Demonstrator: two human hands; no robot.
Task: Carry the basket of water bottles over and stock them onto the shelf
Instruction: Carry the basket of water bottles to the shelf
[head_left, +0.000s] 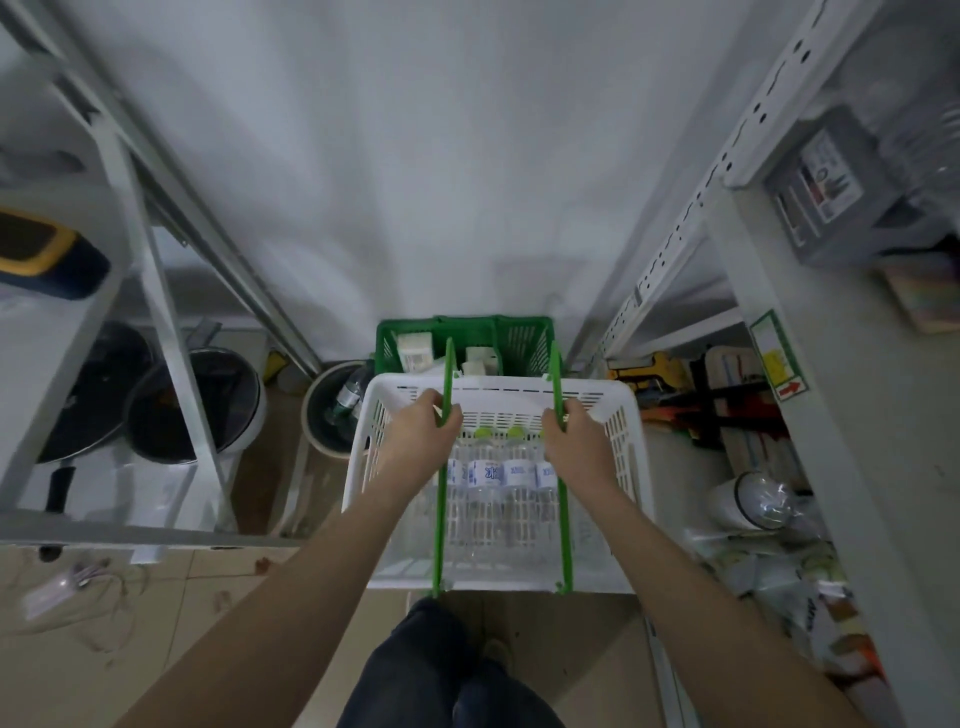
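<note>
The left hand (422, 427) is clenched around the left green handle (442, 467) of the white basket (621, 452), and the right hand (575, 441) is clenched the same way on the right green handle (563, 499); both fists sit toward the far rim, at about 12 o'clock of the basket. The two handles run parallel from 6 to 12 o'clock, so the load hangs below and slightly behind the grips, and neither hand is nearer to it than the other. Between the handles lie the water bottles (485, 475), long axes also 6 to 12, caps toward 12; four labels show, though a hand may hide more. A green basket (387, 338) stands just beyond at 12 o'clock. The shelf (748, 291) rises at 3 o'clock, so I judge the carry must swing rightward.
</note>
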